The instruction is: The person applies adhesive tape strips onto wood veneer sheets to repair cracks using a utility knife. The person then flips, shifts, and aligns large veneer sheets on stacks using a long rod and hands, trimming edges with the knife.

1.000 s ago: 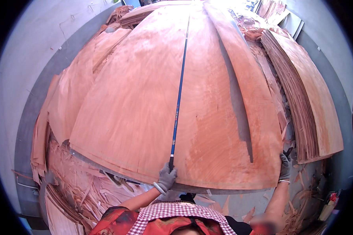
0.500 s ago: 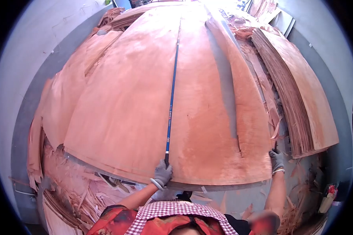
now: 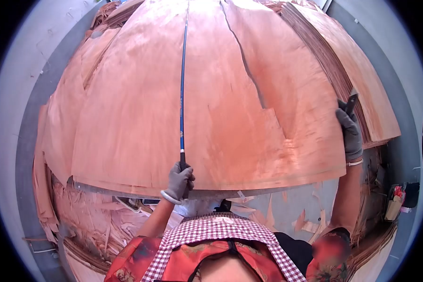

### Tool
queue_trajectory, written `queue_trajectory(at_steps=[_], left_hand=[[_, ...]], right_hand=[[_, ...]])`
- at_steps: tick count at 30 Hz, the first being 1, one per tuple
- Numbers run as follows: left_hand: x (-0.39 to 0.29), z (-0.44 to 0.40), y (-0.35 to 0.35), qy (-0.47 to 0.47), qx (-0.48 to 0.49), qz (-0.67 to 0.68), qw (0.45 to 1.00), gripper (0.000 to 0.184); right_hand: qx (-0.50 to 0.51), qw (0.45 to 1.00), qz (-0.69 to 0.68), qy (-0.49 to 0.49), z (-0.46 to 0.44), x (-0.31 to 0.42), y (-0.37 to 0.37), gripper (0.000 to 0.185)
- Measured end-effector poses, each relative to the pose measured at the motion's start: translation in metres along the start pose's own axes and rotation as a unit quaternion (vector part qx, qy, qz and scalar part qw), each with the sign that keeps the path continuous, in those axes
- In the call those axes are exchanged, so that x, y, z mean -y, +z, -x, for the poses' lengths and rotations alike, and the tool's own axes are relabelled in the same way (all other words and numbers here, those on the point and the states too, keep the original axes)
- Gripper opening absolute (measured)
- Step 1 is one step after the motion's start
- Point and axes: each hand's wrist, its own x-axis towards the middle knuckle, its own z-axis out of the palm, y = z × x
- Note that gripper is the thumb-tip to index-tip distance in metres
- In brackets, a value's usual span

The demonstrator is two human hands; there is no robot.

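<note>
Below the centre, my gloved left hand (image 3: 180, 181) is wrapped round the black grip of a long blue rod (image 3: 182, 94), which points forward over a large reddish wood sheet (image 3: 141, 117). My gloved right hand (image 3: 350, 131) is at the sheet's right edge, its fingers round a dark-handled tool (image 3: 351, 103) that looks like a knife. A narrow, jagged split (image 3: 249, 70) runs from the far end down the right part of the sheet, with a crease below it.
A thick stack of sheets (image 3: 333, 56) lies on the right. More sheets (image 3: 63, 122) lie at the left. Torn scraps (image 3: 96, 214) cover the floor at the lower left. A small box with red items (image 3: 395, 203) is at the far right.
My right hand has moved forward along the sheet's right edge. The right part of the sheet has shifted, and the gap has narrowed. My left hand and the rod appear farther left and forward.
</note>
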Motion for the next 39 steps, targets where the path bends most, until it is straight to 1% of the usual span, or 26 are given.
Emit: queue_trajectory(at_steps=[1,2,5,6,7,8,10,12,15,16,18,19,20,21,22,23,24,25,27,29,30,31,33,35,36,39], left_hand=[[-0.008,0.005,-0.002,0.005,0.003,-0.002,1.0,0.011],[-0.014,0.009,-0.004,0.002,-0.001,-0.014,1.0,0.011],[-0.019,0.01,-0.006,0.015,0.001,-0.029,0.999,0.012],[-0.019,0.01,-0.005,0.01,-0.008,-0.045,0.999,0.012],[-0.019,0.01,-0.002,0.005,-0.017,-0.061,0.998,0.012],[-0.019,0.01,-0.003,0.002,-0.024,-0.078,0.997,0.013],[-0.003,-0.001,-0.004,0.004,-0.038,-0.111,0.993,0.013],[0.009,-0.01,-0.006,0.021,-0.054,-0.133,0.989,0.015],[0.013,-0.015,-0.008,0.01,-0.06,-0.188,0.98,0.016],[0.012,-0.016,-0.007,0.002,-0.055,-0.183,0.982,0.017],[0.009,-0.015,-0.008,-0.021,-0.044,-0.176,0.983,0.019],[0.009,-0.016,-0.01,-0.013,-0.037,-0.176,0.984,0.02],[0.012,-0.018,-0.013,-0.008,-0.029,-0.176,0.984,0.022],[0.018,-0.02,-0.017,-0.009,-0.022,-0.177,0.984,0.024],[0.037,-0.035,-0.033,0.088,-0.033,-0.264,0.96,0.029],[0.056,-0.046,-0.05,0.175,-0.032,-0.35,0.92,0.034],[0.056,-0.039,-0.056,0.132,-0.024,-0.277,0.951,0.037],[0.051,-0.036,-0.054,0.087,-0.015,-0.201,0.976,0.04],[0.021,-0.011,-0.041,0.105,0.004,-0.158,0.982,0.051],[0.022,-0.01,-0.057,0.099,0.013,-0.133,0.986,0.059],[0.02,-0.009,-0.06,0.115,0.032,-0.128,0.985,0.058],[0.016,-0.01,-0.062,0.128,0.049,-0.125,0.983,0.057],[0.012,-0.003,-0.061,0.14,0.066,-0.111,0.982,0.053],[0.014,-0.004,-0.074,0.141,0.071,-0.089,0.983,0.048],[0.016,-0.002,-0.078,0.148,0.064,-0.093,0.982,0.041],[0.028,-0.007,-0.108,0.134,0.101,-0.143,0.975,0.037]], right_hand=[[0.01,1.0,-0.026,-0.01,0.003,0.005,0.007,0.036],[0.043,0.999,-0.018,-0.004,0.002,0.004,-0.007,0.037],[-0.028,0.997,0.07,-0.003,-0.004,-0.044,-0.064,0.037],[-0.078,0.994,0.078,0.012,-0.005,-0.07,-0.083,0.033],[-0.092,0.987,0.125,0.043,-0.009,-0.102,-0.123,0.031],[-0.101,0.98,0.168,0.021,-0.012,-0.133,-0.144,0.029],[-0.137,0.974,0.166,0.071,-0.006,-0.162,-0.156,0.028],[-0.15,0.967,0.193,0.069,-0.01,-0.196,-0.178,0.028],[-0.146,0.958,0.234,0.079,-0.01,-0.235,-0.204,0.025],[-0.144,0.955,0.249,0.079,-0.013,-0.243,-0.212,0.024],[-0.195,0.942,0.268,0.058,-0.016,-0.26,-0.231,0.028],[-0.221,0.933,0.279,0.052,-0.012,-0.269,-0.241,0.03],[-0.231,0.92,0.314,0.023,-0.006,-0.277,-0.255,0.032],[-0.224,0.894,0.388,0.021,0.012,-0.243,-0.223,0.034],[-0.214,0.861,0.46,0.029,0.028,-0.207,-0.185,0.037],[-0.218,0.871,0.415,-0.144,0.037,-0.215,-0.185,0.037],[-0.208,0.91,0.358,0.023,0.061,-0.194,-0.164,0.035],[-0.207,0.917,0.286,0.184,0.084,-0.168,-0.133,0.034],[-0.188,0.939,0.231,0.175,0.129,-0.17,-0.098,0.033],[-0.137,0.958,0.141,0.207,0.173,-0.184,-0.075,0.03],[-0.123,0.941,0.163,0.269,0.185,-0.192,-0.064,0.033],[-0.15,0.921,0.193,0.303,0.196,-0.2,-0.049,0.036],[-0.137,0.92,0.195,0.311,0.211,-0.212,-0.038,0.044],[-0.126,0.929,0.18,0.299,0.221,-0.24,-0.005,0.05],[-0.121,0.934,0.172,0.289,0.222,-0.252,0.012,0.053],[-0.034,0.943,0.211,0.253,0.222,-0.292,0.048,0.058]])
